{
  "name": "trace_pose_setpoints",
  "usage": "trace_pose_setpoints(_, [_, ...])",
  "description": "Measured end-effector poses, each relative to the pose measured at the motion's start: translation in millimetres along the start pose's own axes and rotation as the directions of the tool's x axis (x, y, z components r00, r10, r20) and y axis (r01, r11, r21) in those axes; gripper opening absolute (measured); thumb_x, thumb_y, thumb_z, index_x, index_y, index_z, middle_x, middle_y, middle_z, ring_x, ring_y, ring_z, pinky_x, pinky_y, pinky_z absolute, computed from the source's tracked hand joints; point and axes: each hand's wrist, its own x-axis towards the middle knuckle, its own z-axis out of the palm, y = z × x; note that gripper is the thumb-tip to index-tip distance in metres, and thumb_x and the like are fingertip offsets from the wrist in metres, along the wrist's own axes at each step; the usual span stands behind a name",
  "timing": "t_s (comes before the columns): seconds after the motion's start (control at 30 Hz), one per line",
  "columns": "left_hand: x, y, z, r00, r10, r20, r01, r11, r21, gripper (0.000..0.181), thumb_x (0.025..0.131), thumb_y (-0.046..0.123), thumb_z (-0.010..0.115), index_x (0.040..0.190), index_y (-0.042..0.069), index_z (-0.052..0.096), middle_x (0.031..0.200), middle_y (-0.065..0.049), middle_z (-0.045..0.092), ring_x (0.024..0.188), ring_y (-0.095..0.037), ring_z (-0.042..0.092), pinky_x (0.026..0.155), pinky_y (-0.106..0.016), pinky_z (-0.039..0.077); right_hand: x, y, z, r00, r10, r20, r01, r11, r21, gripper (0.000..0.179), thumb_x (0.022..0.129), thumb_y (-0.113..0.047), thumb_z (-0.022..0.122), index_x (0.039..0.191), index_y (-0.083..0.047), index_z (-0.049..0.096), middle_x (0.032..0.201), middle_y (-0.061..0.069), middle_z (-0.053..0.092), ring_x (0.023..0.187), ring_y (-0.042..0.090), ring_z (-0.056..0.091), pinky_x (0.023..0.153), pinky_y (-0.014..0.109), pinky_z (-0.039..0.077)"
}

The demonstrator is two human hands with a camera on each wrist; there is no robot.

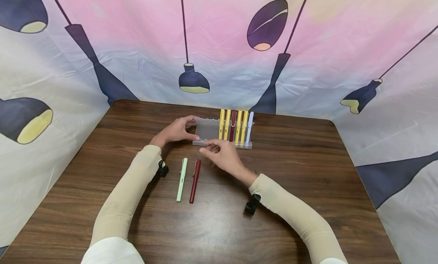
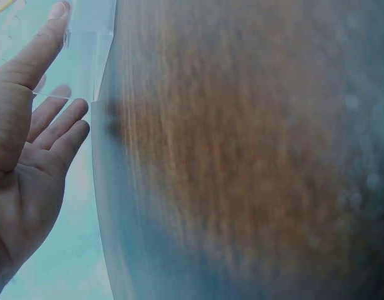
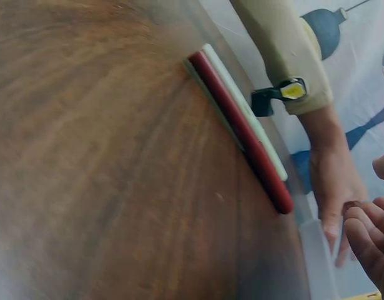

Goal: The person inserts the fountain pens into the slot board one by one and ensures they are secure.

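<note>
A clear plastic pen stand [image 1: 207, 130] sits toward the back of the table. My left hand [image 1: 176, 130] holds its left end, thumb in front and fingers behind the clear panel, as the left wrist view also shows. At the stand's front lip is my right hand [image 1: 224, 155], its fingers loosely bent with no pen visible between them. Several yellow pens [image 1: 221, 125], a dark red pen [image 1: 233, 126] and a pale blue pen [image 1: 250, 127] stand side by side in the stand's right part. The right hand hides some of their lower ends.
A light green pen [image 1: 182, 180] and another dark red pen [image 1: 195, 182] lie side by side on the brown wooden table [image 1: 301, 157], nearer to me than the stand. Behind the table hangs a cloth [image 1: 226, 39] printed with lamps.
</note>
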Motion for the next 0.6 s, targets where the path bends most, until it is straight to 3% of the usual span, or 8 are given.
trace_pose_setpoints(0.27, [-0.4, 1.0, 0.0, 1.0, -0.015, 0.007, 0.015, 1.0, 0.013, 0.085, 0.084, 0.032, 0.087, 0.154, 0.01, 0.042, 0.158, -0.017, 0.042, 0.144, -0.036, 0.045, 0.117, -0.053, 0.039, -7.4, 6, 20, 0.998, 0.04, 0.045, -0.039, 0.999, -0.028, 0.035, 0.092, -0.035, 0.078, 0.111, -0.005, 0.077, 0.086, -0.003, 0.075, 0.071, 0.003, 0.069, 0.066, 0.019, 0.058])
trace_pose_setpoints(0.6, [-0.9, 1.7, -0.3, 1.0, -0.01, -0.006, 0.01, 1.0, -0.004, 0.085, 0.084, 0.032, 0.087, 0.153, 0.012, 0.043, 0.159, -0.017, 0.041, 0.144, -0.035, 0.045, 0.116, -0.053, 0.04, -14.0, 7, 33, 0.997, 0.037, 0.068, -0.03, 0.994, -0.101, 0.034, 0.089, -0.035, 0.081, 0.109, -0.007, 0.078, 0.079, -0.008, 0.074, 0.067, -0.002, 0.065, 0.063, 0.019, 0.054])
